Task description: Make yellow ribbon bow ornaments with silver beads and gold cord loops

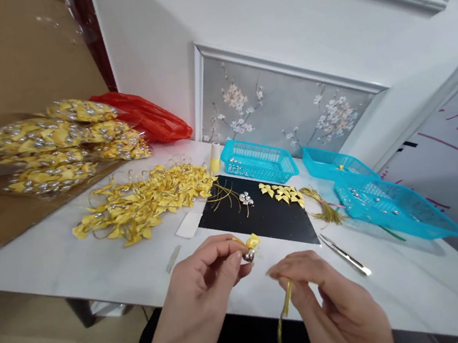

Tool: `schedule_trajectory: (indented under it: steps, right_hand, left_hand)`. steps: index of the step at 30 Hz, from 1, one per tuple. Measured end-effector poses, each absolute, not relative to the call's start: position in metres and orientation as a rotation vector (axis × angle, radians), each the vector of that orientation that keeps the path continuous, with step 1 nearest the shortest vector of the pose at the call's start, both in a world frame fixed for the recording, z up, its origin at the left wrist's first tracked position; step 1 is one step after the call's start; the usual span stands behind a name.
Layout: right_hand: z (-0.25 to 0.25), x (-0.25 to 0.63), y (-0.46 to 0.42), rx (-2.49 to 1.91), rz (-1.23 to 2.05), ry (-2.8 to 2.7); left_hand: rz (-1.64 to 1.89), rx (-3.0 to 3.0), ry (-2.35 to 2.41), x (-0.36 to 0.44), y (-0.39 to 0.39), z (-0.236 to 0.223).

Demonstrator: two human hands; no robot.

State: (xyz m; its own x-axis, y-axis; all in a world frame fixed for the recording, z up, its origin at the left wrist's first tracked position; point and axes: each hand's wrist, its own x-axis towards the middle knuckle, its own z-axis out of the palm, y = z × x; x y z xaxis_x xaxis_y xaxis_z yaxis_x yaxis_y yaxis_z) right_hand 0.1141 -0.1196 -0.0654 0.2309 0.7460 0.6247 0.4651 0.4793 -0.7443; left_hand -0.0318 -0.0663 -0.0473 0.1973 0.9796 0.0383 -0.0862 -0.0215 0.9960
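Observation:
Just above the table's front edge, my left hand (210, 274) is pinched on a small yellow flower piece (252, 241) with a shiny silver bead (249, 255) beside it. To its right, my right hand (330, 291) has thumb and fingers pressed together on a thin yellow strip (288, 298), which hangs down below the fingers. The two hands are apart, and I cannot tell whether the strip joins the flower. Beyond them lies a black mat (256, 213) with loose wire stems (226, 195), silver beads (245, 198) and several yellow petal pieces (282, 192).
Finished-looking yellow sprays (151, 200) are heaped at left, with bagged ones (48, 142) behind. Blue baskets (259, 161) stand at the back, and another blue basket (407, 213) sits at right. Tweezers (347, 256) and a wire bundle (322, 206) lie right of the mat.

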Motion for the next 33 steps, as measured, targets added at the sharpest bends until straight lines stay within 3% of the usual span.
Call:
schedule_trajectory:
  steps: [9, 19, 33]
  right_hand:
    - [-0.055, 0.123, -0.128, -1.122, 0.758, -1.072]
    - [-0.07, 0.124, -0.121, -1.068, 1.059, -0.903]
    - [-0.061, 0.134, -0.127, -1.185, 0.728, -1.014]
  left_hand:
    - [1.061, 1.091, 1.036, -0.035, -0.055, -0.062]
    - [0.968, 1.268, 0.984, -0.029, -0.056, -0.065]
    - [0.984, 1.21, 0.997, -0.024, -0.057, -0.065]
